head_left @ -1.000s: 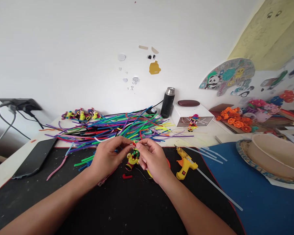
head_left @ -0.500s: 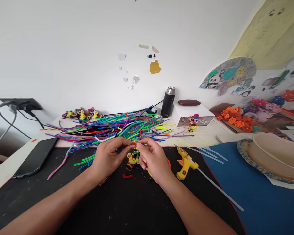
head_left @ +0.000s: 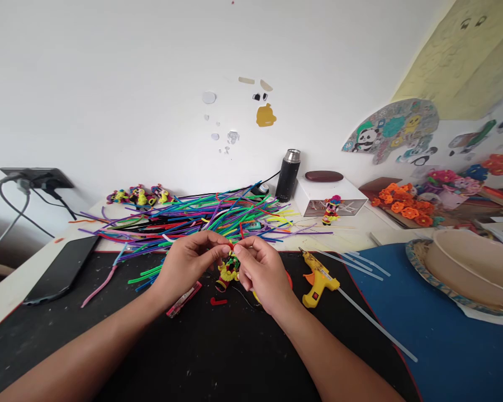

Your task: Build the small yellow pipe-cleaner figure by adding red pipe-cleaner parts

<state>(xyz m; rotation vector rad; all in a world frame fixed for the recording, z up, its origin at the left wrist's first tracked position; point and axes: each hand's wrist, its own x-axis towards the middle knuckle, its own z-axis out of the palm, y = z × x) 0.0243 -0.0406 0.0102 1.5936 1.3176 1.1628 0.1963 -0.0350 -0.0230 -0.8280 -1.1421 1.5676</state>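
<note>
My left hand (head_left: 188, 262) and my right hand (head_left: 262, 271) meet over the black mat (head_left: 218, 357), fingertips pinched on a small red piece (head_left: 231, 246). Just beneath them is a small yellow, green and red figure (head_left: 227, 274), partly covered by my right fingers. A short red piece (head_left: 218, 301) lies on the mat in front of the figure. To the left of it, by my left wrist, is a pink packet-like item (head_left: 184, 300). The yellow glue gun (head_left: 318, 279) rests right of my right hand, a long clear stick in its back end.
Colourful pipe cleaners (head_left: 201, 218) are heaped behind the hands. A phone (head_left: 61, 271) lies at left. Behind stand a black flask (head_left: 288, 176), a white box (head_left: 331, 195) and finished figures (head_left: 140, 195). A beige bowl (head_left: 473, 268) sits at right.
My left hand has shifted slightly, its fingertips closer to those of my right hand, and more of the pink item shows beside the wrist. My right hand has hardly moved.
</note>
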